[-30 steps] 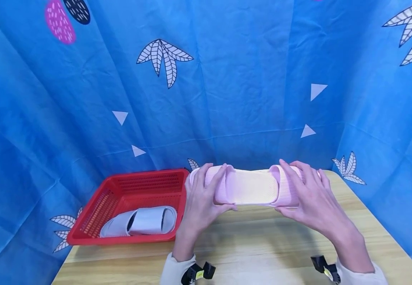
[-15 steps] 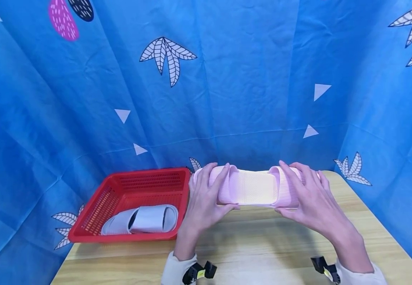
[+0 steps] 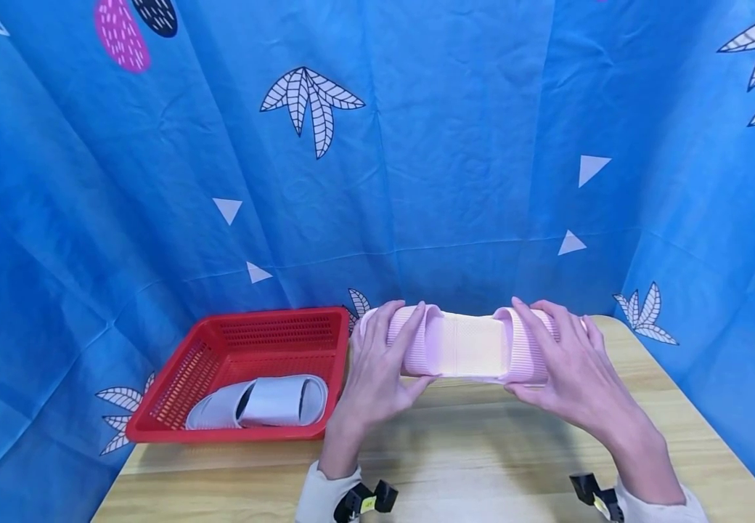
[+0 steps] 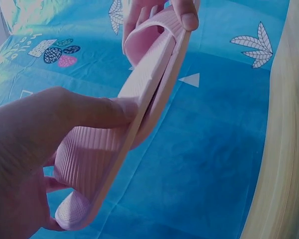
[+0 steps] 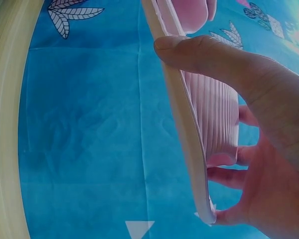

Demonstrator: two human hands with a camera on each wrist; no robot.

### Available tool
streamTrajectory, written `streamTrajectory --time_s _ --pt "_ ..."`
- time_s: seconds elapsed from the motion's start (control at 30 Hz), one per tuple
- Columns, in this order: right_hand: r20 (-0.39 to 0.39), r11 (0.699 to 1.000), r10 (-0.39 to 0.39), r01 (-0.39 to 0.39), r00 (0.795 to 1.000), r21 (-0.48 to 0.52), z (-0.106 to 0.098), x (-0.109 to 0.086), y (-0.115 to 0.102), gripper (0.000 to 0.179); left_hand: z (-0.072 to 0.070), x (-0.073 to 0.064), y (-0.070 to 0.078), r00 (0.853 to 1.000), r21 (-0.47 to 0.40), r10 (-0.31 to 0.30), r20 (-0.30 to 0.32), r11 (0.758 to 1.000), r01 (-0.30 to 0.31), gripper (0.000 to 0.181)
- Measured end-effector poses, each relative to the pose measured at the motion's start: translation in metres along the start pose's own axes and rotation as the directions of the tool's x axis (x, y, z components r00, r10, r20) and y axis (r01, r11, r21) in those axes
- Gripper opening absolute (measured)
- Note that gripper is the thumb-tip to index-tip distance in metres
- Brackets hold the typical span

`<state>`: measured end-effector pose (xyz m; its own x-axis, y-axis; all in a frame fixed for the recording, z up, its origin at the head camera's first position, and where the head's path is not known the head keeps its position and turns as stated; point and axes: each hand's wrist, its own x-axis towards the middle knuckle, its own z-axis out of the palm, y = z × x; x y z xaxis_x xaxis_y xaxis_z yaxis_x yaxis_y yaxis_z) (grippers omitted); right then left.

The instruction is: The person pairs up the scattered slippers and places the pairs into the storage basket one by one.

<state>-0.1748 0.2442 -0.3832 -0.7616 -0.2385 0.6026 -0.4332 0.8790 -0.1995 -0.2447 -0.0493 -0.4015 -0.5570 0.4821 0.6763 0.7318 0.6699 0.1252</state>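
Note:
Two pink ribbed slide slippers are held end to end, their heels overlapping in the middle. My left hand (image 3: 377, 370) grips the left slipper (image 3: 419, 341) around its strap, thumb on the near edge. On the other side, the right slipper (image 3: 526, 345) is gripped by my right hand (image 3: 570, 363) at its strap. A narrow gap between the two soles shows in the left wrist view, where the left slipper (image 4: 92, 159) lies over the other sole. The right wrist view has my thumb across the edge of the right slipper (image 5: 214, 114), with fingers behind it.
A red plastic basket (image 3: 234, 436) stands on the wooden table (image 3: 462, 465) at the left, close to my left forearm. Grey slides (image 3: 273, 403) lie inside it. A blue patterned curtain (image 3: 456, 145) rises behind the table and along both sides.
My left hand has shifted slightly right with its slipper. The two straps are now closer together and the slippers overlap more. My right hand has hardly moved.

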Motion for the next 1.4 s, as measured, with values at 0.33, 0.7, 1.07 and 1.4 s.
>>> streamTrajectory --time_s 0.33,0.7,1.07,1.4 --pt "0.014 1.0 -0.011 0.011 1.0 0.006 0.004 0.003 -0.004 0.129 0.002 0.0 0.003 1.0 -0.043 -0.008 0.001 0.999 0.008 0.107" --pt "0.042 0.999 -0.033 0.033 0.999 -0.006 0.013 0.005 -0.01 0.128 0.003 0.0 0.007 0.999 -0.069 -0.017 0.044 0.997 0.02 0.105" --pt "0.038 0.998 -0.059 0.059 0.998 0.0 0.018 0.006 -0.012 0.123 0.007 0.001 0.009 1.0 -0.085 0.009 0.016 0.996 -0.008 0.106" --pt "0.034 0.994 -0.111 0.111 0.993 0.008 0.024 0.006 -0.015 0.119 0.008 0.002 0.01 1.0 -0.095 0.006 -0.001 0.995 -0.006 0.107"
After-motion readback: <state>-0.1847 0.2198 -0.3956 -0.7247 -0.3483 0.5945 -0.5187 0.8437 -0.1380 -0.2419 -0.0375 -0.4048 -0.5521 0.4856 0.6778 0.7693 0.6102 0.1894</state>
